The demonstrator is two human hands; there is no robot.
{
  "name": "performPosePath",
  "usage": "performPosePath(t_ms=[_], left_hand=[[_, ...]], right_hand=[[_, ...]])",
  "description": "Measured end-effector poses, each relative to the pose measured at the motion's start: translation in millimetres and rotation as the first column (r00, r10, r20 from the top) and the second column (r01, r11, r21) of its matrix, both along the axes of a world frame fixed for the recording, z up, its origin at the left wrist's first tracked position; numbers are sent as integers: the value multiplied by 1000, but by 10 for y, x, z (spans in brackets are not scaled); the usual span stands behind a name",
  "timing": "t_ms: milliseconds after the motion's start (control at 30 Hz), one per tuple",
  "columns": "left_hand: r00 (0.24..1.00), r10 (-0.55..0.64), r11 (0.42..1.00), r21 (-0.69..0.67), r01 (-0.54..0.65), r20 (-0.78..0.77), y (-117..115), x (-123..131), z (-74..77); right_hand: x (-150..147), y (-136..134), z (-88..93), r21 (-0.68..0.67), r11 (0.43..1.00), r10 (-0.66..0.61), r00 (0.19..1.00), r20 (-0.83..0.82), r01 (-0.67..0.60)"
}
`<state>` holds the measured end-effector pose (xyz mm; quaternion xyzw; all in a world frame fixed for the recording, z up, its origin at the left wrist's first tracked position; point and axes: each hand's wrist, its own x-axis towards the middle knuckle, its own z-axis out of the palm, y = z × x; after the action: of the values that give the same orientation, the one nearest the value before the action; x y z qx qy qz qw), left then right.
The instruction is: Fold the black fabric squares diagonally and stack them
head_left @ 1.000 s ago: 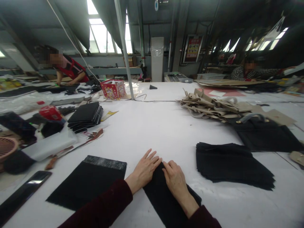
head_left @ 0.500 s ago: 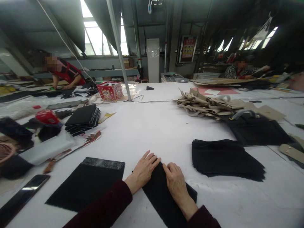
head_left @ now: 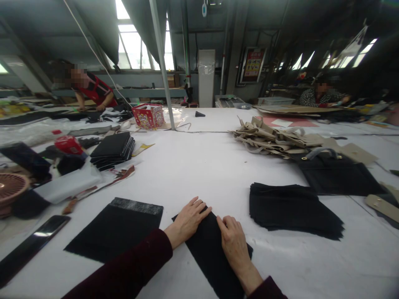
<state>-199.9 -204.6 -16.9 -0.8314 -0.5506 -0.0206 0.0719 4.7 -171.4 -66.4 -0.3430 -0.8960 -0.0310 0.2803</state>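
A folded-looking black fabric piece [head_left: 207, 253] lies on the white table in front of me, slanting toward the lower right. Flat across its upper left end rests my left hand [head_left: 188, 222], fingers stretched out and tips near the top corner. On the right part of the same piece is my right hand [head_left: 233, 243], its index finger along the cloth and the other fingers curled against it; their tips are hidden. Left of my hands lies another black fabric piece [head_left: 112, 232] with a greyish strip along its top. A stack of black fabric pieces [head_left: 289, 211] sits to the right.
Farther right are a black bag [head_left: 343, 176] with grey handles and a heap of beige pieces [head_left: 274, 139]. A folded black stack [head_left: 112, 151], a pink fan [head_left: 12, 187] and a phone-like dark slab [head_left: 34, 245] are leftward. A pole [head_left: 162, 62] rises mid-table. Two people work farther off.
The view has shifted slightly. My right hand has slid a little down and right on the black fabric, and less cloth shows to its right. My left hand stays flat on it.
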Motion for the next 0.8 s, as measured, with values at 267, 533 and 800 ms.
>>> performPosePath(t_ms=[267,533,800], left_hand=[[998,-40,999,-27,42,43,-24,49,28],[995,-97,995,-29,96,-28,-13,128,45],[992,-125,991,-55,123,-24,-48,194,17]], right_hand=[[100,-50,8,-36,999,-5,1000,6,5],[185,-82,2,-52,998,-24,999,33,26],[297,-135,17,-69,997,-33,999,34,35]])
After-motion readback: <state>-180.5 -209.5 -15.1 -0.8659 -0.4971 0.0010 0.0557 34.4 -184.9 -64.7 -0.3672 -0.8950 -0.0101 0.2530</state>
